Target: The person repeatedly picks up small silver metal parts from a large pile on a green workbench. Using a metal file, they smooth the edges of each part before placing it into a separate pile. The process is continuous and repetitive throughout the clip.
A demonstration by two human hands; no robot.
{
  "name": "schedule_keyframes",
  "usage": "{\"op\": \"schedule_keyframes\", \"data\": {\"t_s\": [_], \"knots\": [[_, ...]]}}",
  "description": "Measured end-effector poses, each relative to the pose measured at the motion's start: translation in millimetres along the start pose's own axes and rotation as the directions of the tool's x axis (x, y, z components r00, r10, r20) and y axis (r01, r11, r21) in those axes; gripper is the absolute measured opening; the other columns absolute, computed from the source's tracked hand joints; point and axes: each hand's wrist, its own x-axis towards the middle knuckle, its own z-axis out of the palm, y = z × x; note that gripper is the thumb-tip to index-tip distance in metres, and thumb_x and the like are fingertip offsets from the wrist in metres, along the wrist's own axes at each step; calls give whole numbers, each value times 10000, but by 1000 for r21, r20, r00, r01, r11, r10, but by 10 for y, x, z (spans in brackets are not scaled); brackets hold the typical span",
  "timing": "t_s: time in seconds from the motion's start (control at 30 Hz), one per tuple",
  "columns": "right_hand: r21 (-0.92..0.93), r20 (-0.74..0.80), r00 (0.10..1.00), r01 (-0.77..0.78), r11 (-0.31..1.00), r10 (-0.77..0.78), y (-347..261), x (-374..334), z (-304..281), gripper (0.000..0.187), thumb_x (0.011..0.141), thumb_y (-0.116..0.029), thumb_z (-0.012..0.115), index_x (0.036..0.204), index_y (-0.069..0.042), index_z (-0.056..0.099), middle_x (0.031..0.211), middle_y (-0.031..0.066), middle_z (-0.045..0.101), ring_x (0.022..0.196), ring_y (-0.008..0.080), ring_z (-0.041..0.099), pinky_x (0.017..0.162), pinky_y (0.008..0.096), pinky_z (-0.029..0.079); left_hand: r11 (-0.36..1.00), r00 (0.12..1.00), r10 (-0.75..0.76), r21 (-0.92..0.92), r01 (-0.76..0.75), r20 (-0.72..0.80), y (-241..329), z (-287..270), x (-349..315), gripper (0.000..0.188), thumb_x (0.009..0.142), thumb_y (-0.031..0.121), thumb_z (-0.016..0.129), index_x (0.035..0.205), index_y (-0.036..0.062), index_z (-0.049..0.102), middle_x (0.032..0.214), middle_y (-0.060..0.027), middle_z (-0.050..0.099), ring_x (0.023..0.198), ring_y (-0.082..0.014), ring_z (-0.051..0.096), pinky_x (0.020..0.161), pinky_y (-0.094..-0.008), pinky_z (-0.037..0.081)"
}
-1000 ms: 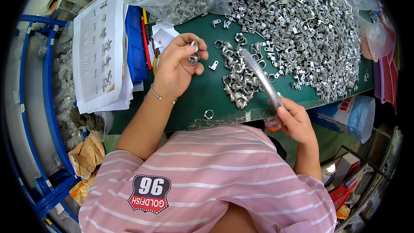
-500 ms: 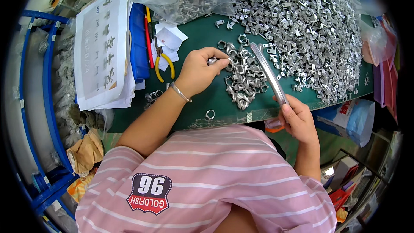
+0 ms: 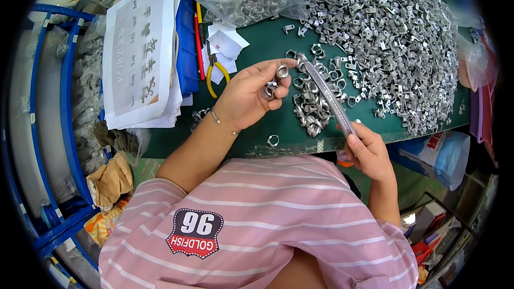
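Metal rings in left hand

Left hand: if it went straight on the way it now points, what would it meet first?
Probably the far end of the slim silvery bar in the right hand, or the metal rings around it; depth is unclear.

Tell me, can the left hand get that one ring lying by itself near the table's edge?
Probably yes: the left hand is close to the lone ring, and I see nothing in the way. The metal rings it already holds might make picking up another a bit tricky.
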Motion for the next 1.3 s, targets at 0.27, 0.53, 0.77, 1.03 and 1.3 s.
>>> {"op": "schedule_keyframes", "data": {"t_s": [0.27,0.53,0.77,1.03,1.3], "knots": [[-31,9,999,45,998,-45,65,14,80,341,917,-265,456,1130,-4,508,571,-16,478,442,25,371,400,174,263,514,890,455,815,-267,5,-77,71,-27,275,760,-3,638,1027,-15,573,743,-2,502,565,-43,445,477,-163,360],[-77,13,1000,-17,997,18,24,-27,90,326,887,-215,516,1132,-2,535,638,-19,501,566,49,456,501,206,383,652,892,448,706,-277,-64,-100,132,-75,246,777,24,634,1016,-2,580,700,-15,493,553,-56,431,468,-178,338],[-99,40,997,64,993,-60,25,12,189,323,886,-221,516,1116,4,538,672,-2,527,587,63,476,532,219,406,941,963,184,320,-114,-199,-273,117,-85,143,827,91,591,936,3,559,684,-39,509,535,-86,432,462,-208,335],[-66,135,991,37,997,-28,-34,24,193,311,890,-223,506,1101,3,540,728,6,536,637,65,480,573,223,409,813,979,174,576,-84,-103,-183,159,-149,286,704,-8,678,973,-21,582,711,-41,534,558,-85,477,478,-196,386],[-126,101,991,95,987,-83,3,1,217,288,889,-204,505,1087,2,544,819,40,565,750,109,512,689,250,429,652,987,149,756,-56,-56,-219,146,-187,255,701,-12,689,934,-20,586,716,-41,549,539,-82,486,475,-191,386]]}}
